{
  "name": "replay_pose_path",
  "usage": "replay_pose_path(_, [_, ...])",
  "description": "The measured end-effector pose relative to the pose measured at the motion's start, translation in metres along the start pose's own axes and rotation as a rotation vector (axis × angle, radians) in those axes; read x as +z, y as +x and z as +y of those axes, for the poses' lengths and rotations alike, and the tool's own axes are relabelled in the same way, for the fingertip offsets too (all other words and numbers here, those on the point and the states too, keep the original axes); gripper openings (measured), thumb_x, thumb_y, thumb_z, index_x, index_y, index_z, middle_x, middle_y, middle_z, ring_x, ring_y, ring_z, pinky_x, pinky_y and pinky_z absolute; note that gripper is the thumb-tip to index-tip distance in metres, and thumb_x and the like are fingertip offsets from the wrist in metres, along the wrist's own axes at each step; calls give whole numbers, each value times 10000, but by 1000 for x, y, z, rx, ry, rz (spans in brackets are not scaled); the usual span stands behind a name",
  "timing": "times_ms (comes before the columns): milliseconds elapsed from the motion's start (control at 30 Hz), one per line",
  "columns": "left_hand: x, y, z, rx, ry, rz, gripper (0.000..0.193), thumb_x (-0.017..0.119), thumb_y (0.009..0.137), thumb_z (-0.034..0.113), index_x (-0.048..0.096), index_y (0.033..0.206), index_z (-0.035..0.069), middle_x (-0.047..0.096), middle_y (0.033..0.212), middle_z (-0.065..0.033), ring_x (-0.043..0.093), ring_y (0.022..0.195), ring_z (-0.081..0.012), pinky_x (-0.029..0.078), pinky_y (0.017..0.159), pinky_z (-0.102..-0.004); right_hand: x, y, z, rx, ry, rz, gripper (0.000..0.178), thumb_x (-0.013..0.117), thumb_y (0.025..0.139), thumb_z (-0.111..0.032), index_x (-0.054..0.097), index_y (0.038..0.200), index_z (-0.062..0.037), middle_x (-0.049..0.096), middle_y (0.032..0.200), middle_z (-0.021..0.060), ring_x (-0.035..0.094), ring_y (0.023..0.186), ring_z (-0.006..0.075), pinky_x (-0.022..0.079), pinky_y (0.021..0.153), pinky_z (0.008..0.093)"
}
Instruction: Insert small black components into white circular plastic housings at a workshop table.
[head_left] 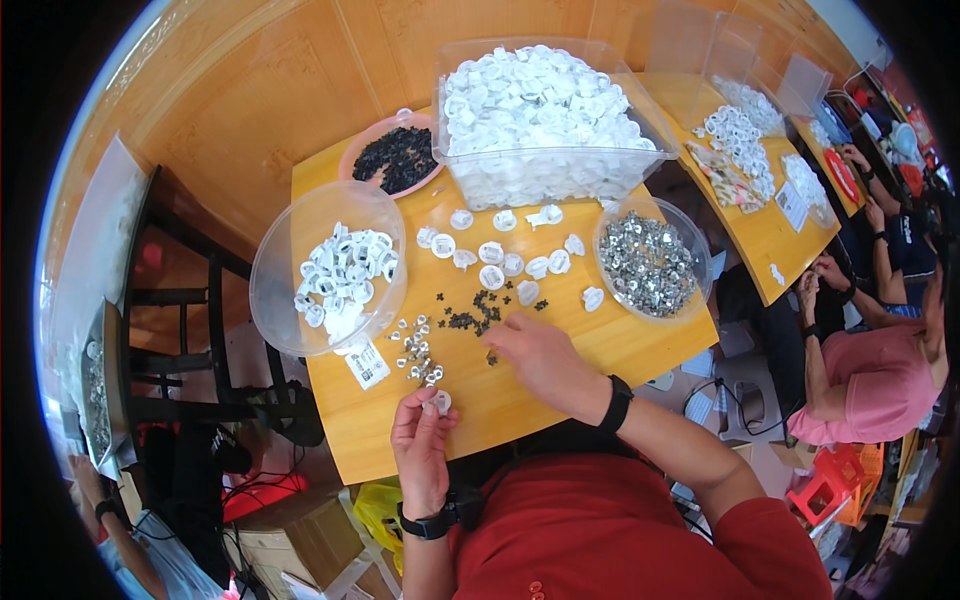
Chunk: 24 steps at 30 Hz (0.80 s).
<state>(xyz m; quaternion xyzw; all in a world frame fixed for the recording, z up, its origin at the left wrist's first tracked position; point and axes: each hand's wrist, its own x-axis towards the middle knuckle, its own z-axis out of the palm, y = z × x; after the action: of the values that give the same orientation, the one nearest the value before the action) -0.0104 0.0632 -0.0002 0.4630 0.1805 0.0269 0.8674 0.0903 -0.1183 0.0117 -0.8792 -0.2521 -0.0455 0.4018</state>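
Observation:
My left hand (pixel 420 440) is near the front edge of the table, its thumb and fingers closed on a round white plastic part (pixel 441 403). Beside it lies a small pile of shiny metal pieces (pixel 417 358). My right hand (pixel 540 362) reaches over the table with its fingertips drawn together. Whatever they may pinch is too small to tell. A scatter of tiny black pieces (pixel 468 320) lies just past those fingertips. Farther back, several loose white round parts (pixel 491 253) are spread on the wood.
A clear bowl (pixel 268 270) of white parts stands left, and a clear tub (pixel 708 262) of metal pieces right. Behind are a pink bowl (pixel 350 160) of black pieces and a large clear bin (pixel 560 172) heaped with white parts. Other people work at tables at right.

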Motion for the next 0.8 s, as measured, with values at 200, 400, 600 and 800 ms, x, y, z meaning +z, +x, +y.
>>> replay_pose_path(200, [-2, -1, -1, 14, 4, 10, 166, 561, 927, 85, 575, 1084, 33, 615, 977, -51, 581, 825, -121, 494, 775, -262, 11, 6, 2, -60, -109, -160, 131, 525, 796, -47, 594, 907, -60, 521, 829, 113, 572, 738, 316, 461, 617, 400])
replay_pose_path(400, [0, -2, -1, 3, 23, 19, 167, 575, 921, 95, 586, 1078, 38, 616, 972, -48, 580, 825, -118, 489, 770, -254, 8, 12, -1, -23, 96, 17, 76, 582, 805, -47, 621, 871, -50, 526, 811, 110, 566, 681, 282, 452, 585, 360])
replay_pose_path(600, [24, 0, 2, 31, 215, 38, 181, 601, 911, 114, 592, 1075, 39, 611, 942, -19, 558, 792, -82, 459, 720, -216, -7, 15, -8, 334, 620, -253, 102, 648, 837, -87, 670, 915, -26, 622, 781, 9, 508, 615, 61, 417, 562, 217])
replay_pose_path(800, [33, 1, -8, 223, 418, -7, 131, 606, 904, 94, 586, 1019, 34, 601, 850, 6, 533, 729, -59, 437, 672, -198, -12, 7, -17, 582, 995, -402, 141, 676, 814, -101, 665, 904, 6, 638, 753, 17, 532, 622, 60, 431, 549, 210])
